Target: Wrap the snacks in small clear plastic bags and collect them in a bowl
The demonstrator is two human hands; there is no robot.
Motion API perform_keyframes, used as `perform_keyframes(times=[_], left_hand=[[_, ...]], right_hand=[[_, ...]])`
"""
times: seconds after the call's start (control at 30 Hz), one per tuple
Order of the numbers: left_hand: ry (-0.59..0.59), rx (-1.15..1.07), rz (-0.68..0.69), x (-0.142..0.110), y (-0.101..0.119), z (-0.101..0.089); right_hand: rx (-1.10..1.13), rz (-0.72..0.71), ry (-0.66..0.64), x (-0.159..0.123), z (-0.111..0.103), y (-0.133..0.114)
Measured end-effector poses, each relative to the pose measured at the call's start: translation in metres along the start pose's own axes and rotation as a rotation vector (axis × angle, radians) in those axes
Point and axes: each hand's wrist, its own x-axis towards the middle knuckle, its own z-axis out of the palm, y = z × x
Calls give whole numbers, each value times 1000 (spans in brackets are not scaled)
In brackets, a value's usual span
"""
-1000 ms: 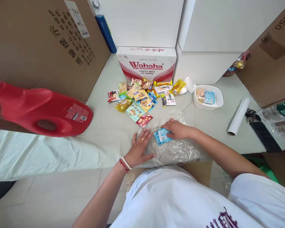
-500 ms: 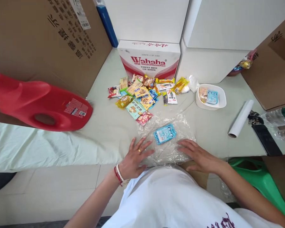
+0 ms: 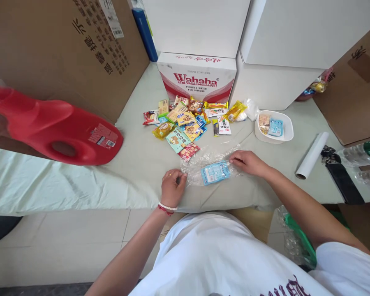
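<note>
A clear plastic wrap [image 3: 194, 176] lies on the cloth-covered table, its near part folded over a light blue packet [image 3: 216, 172]. At the left edge of the wrap, my left hand [image 3: 173, 186] pinches the film between thumb and fingers. My right hand [image 3: 249, 162] pinches the opposite edge, just right of the blue packet. Just beyond the wrap is a pile of wrapped snacks [image 3: 185, 119], with a red snack packet [image 3: 189, 151] nearest to it.
A white tub [image 3: 274, 137] holding packets stands to the right, near a white roll [image 3: 312, 155] and a black case [image 3: 344, 181]. A red jug [image 3: 58, 131] lies at the left. A Wahaha carton [image 3: 199, 78] and white boxes [image 3: 283, 33] stand behind.
Both hands went from spread fingers to pinching the film's side edges. The near part of the wrap has come up and over the blue packet, away from the table's front edge.
</note>
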Motion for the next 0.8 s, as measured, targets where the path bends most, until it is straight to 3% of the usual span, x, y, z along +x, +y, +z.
perform_keyframes(times=[0.1, 0.17, 0.23, 0.27, 0.33, 0.4, 0.5, 0.6, 0.67, 0.8], left_hand=[[210, 132, -67, 5, 1, 1], [417, 186, -18, 2, 10, -8], [596, 205, 157, -6, 27, -19], [628, 196, 298, -10, 38, -23], [472, 143, 622, -18, 59, -23], [197, 167, 779, -20, 76, -11], [-128, 358, 647, -10, 84, 20], [-351, 437, 476, 3, 79, 44], [-411, 415, 437, 8, 74, 49], [-428, 363, 410, 7, 69, 48]], right_hand=[[-141, 101, -38, 28, 9, 8], [-219, 172, -62, 38, 16, 8], [-262, 210, -81, 42, 21, 6], [-274, 216, -85, 42, 22, 5], [-289, 214, -92, 41, 20, 4], [-304, 198, -113, 43, 16, 3], [-355, 100, -87, 55, 9, 1], [-412, -10, 32, 78, 10, -6], [-425, -19, 35, 96, 16, -13], [-375, 90, -145, 121, 23, -28]])
